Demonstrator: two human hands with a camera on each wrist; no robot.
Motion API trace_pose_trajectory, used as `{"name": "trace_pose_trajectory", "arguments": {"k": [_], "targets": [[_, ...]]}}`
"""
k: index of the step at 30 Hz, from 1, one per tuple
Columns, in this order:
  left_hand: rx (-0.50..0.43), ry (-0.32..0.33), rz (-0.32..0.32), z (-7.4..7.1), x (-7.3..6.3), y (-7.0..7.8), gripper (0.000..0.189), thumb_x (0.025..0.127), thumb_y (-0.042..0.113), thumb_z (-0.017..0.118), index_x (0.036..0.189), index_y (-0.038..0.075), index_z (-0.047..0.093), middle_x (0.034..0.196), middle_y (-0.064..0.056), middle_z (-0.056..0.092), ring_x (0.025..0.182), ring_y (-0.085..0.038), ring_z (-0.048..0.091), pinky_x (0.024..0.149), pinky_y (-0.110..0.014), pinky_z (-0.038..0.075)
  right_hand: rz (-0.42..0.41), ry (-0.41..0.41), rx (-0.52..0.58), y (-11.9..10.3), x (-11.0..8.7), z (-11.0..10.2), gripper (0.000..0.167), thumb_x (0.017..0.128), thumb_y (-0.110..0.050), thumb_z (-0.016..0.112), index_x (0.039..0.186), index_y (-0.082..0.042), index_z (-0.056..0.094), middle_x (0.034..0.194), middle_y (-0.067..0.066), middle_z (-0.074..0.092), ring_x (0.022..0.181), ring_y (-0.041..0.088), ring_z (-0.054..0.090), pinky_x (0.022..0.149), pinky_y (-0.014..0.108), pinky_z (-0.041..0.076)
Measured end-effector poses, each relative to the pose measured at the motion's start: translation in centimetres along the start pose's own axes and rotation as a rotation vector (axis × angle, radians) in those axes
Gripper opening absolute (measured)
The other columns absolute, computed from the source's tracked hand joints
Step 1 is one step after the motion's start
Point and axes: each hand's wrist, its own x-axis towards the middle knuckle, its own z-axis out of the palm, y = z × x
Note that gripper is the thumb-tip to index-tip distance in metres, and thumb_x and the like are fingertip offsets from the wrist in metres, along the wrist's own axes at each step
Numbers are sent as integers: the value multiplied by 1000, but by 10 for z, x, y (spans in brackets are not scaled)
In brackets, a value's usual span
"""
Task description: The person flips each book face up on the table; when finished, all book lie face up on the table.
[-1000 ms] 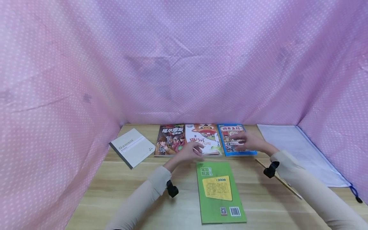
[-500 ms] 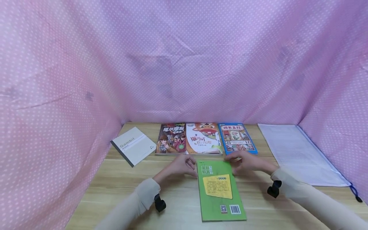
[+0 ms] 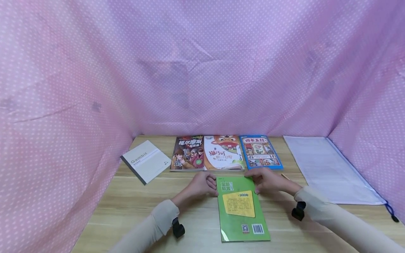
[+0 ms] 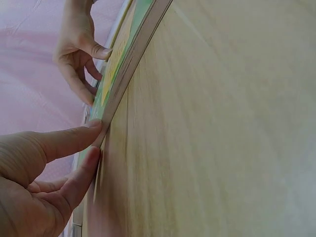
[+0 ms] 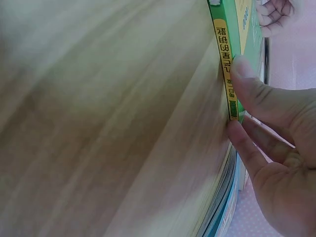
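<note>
A green book with a yellow text panel and a barcode lies at the front middle of the wooden table. My left hand grips its left edge near the far corner. In the left wrist view, thumb and a finger pinch the page edge of the book. At the opposite side, my right hand holds the far right corner. The right wrist view has its thumb against the yellow-and-green spine and a finger at the spine's end.
Behind stand a brown comic-style book, a white book and a blue-bordered book in a row, lying flat. A pale notebook is at left, a white mesh pouch at right. My right arm mostly hides a gold stick.
My right hand has come from over the blue-bordered book to the green book's right edge. My left hand has moved back from the white book to its left edge. Both now grip it.
</note>
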Motion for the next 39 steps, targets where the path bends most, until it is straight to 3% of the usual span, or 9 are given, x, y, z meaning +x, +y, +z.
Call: {"name": "trace_pose_trajectory", "arguments": {"k": [12, 23, 33, 39], "targets": [[-39, 20, 18, -1, -1, -4, 58, 74, -8, 84, 126, -10, 59, 101, -14, 70, 86, -17, 71, 80, -25, 62, 56, 21, 15, -1, 5, -3, 67, 75, -10, 88, 137, -4, 63, 137, 16, 64, 114, 25, 65, 96, 38, 58], [-40, -20, 28, 9, -30, -3, 58, 74, -4, 86, 127, -9, 62, 100, -10, 71, 87, -14, 71, 79, -22, 61, 60, 39, 18, 1, 2, -4, 65, 77, -17, 88, 136, -3, 64, 134, 17, 65, 117, 32, 66, 99, 45, 57], [-38, -23, 18, 23, -57, -2, 56, 77, 3, 86, 125, -9, 62, 98, -7, 70, 84, -12, 70, 79, -20, 60, 32, 61, -17, 3, -3, -4, 64, 76, -16, 89, 131, 3, 64, 127, 18, 68, 113, 31, 66, 96, 43, 58], [-28, -14, 6, 34, -67, -1, 79, 67, 1, 92, 135, -12, 55, 96, -4, 67, 84, -13, 66, 76, -18, 58, 43, 86, -69, 2, -5, -2, 65, 76, -20, 90, 132, 0, 65, 130, 16, 68, 119, 32, 63, 101, 46, 55]]}}
